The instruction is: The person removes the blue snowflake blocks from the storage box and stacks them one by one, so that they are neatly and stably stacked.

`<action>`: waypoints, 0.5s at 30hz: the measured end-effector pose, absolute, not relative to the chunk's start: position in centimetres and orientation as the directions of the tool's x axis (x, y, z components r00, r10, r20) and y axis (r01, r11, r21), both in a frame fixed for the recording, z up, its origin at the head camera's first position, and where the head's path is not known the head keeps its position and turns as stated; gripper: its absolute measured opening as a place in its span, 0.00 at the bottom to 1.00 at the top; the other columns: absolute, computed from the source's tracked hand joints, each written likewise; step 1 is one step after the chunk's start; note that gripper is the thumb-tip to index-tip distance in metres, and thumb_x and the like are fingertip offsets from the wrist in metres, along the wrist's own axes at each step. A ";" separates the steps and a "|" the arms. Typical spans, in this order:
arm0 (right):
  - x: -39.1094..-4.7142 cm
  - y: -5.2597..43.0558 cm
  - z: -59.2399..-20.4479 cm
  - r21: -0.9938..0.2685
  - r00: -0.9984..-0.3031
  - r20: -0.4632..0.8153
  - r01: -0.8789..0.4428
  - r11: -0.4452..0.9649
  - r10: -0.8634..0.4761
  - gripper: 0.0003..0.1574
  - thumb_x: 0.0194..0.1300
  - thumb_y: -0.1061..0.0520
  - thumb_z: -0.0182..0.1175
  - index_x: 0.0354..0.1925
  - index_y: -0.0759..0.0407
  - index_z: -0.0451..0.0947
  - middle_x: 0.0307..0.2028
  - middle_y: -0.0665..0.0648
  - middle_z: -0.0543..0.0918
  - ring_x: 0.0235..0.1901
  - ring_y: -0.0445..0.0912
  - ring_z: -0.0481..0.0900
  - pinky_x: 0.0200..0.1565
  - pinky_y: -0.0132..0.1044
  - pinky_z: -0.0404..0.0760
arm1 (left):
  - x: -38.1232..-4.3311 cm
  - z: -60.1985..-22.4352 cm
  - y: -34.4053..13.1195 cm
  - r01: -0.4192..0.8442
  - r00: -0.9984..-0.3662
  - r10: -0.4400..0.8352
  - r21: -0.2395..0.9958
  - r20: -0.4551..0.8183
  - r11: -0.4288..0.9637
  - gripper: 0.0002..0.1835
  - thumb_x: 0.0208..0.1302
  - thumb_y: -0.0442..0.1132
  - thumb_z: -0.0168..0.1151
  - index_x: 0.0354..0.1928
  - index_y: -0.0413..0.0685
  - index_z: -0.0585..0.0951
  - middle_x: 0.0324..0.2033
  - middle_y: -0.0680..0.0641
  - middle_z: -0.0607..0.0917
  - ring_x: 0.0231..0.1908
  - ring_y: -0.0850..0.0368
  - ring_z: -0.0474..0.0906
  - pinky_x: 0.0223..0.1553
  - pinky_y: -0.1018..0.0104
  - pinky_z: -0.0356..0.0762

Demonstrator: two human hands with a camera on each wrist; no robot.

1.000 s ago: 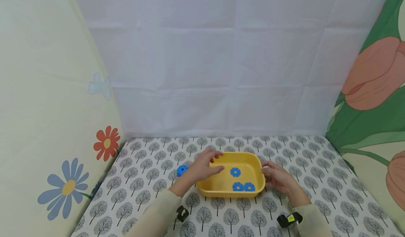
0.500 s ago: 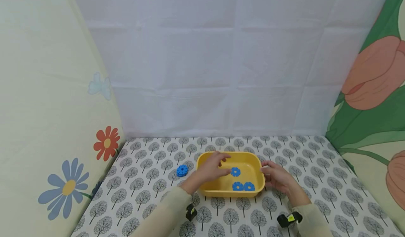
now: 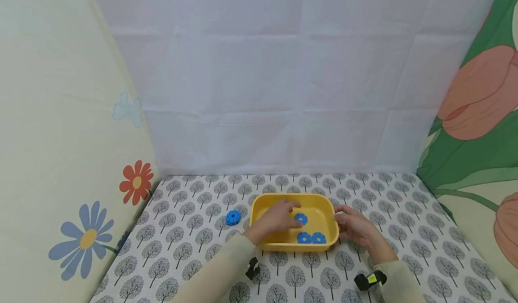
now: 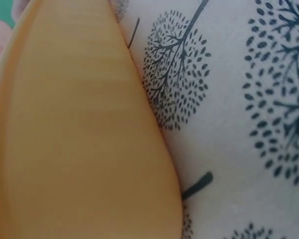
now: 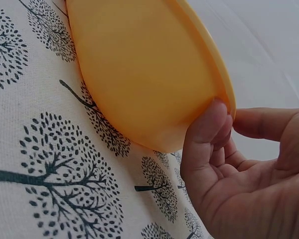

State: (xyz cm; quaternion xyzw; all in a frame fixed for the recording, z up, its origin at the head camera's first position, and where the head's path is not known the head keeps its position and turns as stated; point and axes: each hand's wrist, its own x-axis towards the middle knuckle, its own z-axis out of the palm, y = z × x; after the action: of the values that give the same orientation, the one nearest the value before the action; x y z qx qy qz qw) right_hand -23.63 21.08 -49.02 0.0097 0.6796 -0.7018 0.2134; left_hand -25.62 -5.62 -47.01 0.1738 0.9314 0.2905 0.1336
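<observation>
A yellow plastic tray [image 3: 289, 247] stands on the patterned cloth. My right hand [image 3: 356, 226] pinches its right rim between thumb and fingers; in the right wrist view this hand [image 5: 239, 164] grips the tray's corner [image 5: 139, 74]. Reaching over the left rim, my left hand [image 3: 279, 216] has its thumb and forefinger spread beside a blue notched plastic disc [image 3: 301, 219] on the tray floor. Two more blue discs [image 3: 311, 238] lie side by side near the front wall. Only the tray's outer wall [image 4: 84, 124] and cloth fill the left wrist view, without the left hand's fingers.
On the cloth left of the tray sits a small stack of blue notched discs [image 3: 233, 217]. The tree-print cloth [image 3: 182, 231] covers the table. A white sheet [image 3: 259, 91] hangs at the back, with floral panels on both sides.
My left hand has moved right, from the tray's left rim to the disc inside, uncovering the stack on the cloth. The right hand and the tray have stayed put.
</observation>
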 end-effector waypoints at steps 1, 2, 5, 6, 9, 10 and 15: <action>-23.6 21.1 -49.1 -0.950 -0.909 -0.304 0.313 0.014 -0.286 0.17 0.77 0.57 0.52 0.58 0.64 0.64 0.37 0.57 0.81 0.32 0.46 0.83 0.36 0.40 0.85 | -25.6 -47.1 -5.5 0.247 -0.904 0.401 0.581 -0.151 0.776 0.33 0.60 0.52 0.74 0.67 0.57 0.76 0.57 0.46 0.77 0.53 0.52 0.77 0.51 0.56 0.78; -23.6 21.1 -49.1 -0.949 -0.908 -0.304 0.314 0.014 -0.287 0.17 0.77 0.57 0.52 0.57 0.64 0.64 0.37 0.57 0.81 0.32 0.46 0.83 0.36 0.40 0.85 | -25.7 -47.2 -5.4 0.247 -0.905 0.399 0.578 -0.150 0.778 0.33 0.60 0.51 0.74 0.67 0.56 0.77 0.57 0.45 0.77 0.53 0.51 0.77 0.51 0.56 0.78; -23.6 21.1 -49.2 -0.950 -0.909 -0.303 0.313 0.013 -0.286 0.17 0.77 0.57 0.53 0.57 0.64 0.65 0.37 0.57 0.81 0.32 0.46 0.83 0.36 0.40 0.85 | -25.7 -47.5 -5.1 0.245 -0.909 0.388 0.563 -0.149 0.789 0.32 0.59 0.49 0.75 0.65 0.55 0.78 0.57 0.46 0.78 0.52 0.52 0.77 0.52 0.55 0.78; -23.6 21.1 -49.2 -0.950 -0.909 -0.302 0.312 0.013 -0.286 0.17 0.77 0.57 0.53 0.57 0.64 0.65 0.37 0.57 0.81 0.32 0.46 0.83 0.36 0.40 0.85 | -25.7 -47.5 -4.9 0.242 -0.911 0.384 0.560 -0.149 0.793 0.31 0.59 0.49 0.75 0.65 0.55 0.78 0.57 0.46 0.79 0.52 0.52 0.77 0.53 0.54 0.78; -23.6 21.1 -49.2 -0.950 -0.910 -0.304 0.313 0.014 -0.283 0.17 0.77 0.57 0.53 0.57 0.64 0.64 0.37 0.58 0.81 0.32 0.46 0.82 0.36 0.40 0.85 | -25.7 -47.6 -4.7 0.237 -0.915 0.372 0.537 -0.156 0.809 0.31 0.58 0.48 0.75 0.64 0.54 0.79 0.58 0.46 0.79 0.54 0.50 0.77 0.58 0.52 0.76; -23.6 21.1 -49.1 -0.949 -0.909 -0.305 0.314 0.014 -0.283 0.17 0.77 0.57 0.53 0.57 0.64 0.64 0.37 0.58 0.81 0.32 0.46 0.82 0.36 0.40 0.85 | -25.7 -47.6 -4.6 0.237 -0.916 0.368 0.526 -0.159 0.817 0.31 0.58 0.48 0.75 0.64 0.54 0.79 0.59 0.46 0.79 0.55 0.49 0.77 0.59 0.52 0.75; -23.6 21.1 -49.1 -0.949 -0.908 -0.304 0.315 0.010 -0.286 0.18 0.77 0.57 0.53 0.58 0.64 0.64 0.38 0.58 0.81 0.32 0.46 0.83 0.36 0.40 0.85 | -25.9 -48.0 -4.4 0.242 -0.917 0.364 0.498 -0.163 0.833 0.31 0.59 0.49 0.75 0.65 0.54 0.79 0.62 0.46 0.79 0.61 0.48 0.75 0.64 0.51 0.71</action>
State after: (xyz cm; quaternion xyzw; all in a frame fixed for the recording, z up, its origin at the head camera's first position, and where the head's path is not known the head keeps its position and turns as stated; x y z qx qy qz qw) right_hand -23.62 21.11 -49.13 0.0105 0.6778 -0.7034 0.2136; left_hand -25.92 -4.43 -47.98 0.1597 0.9488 0.2413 0.1267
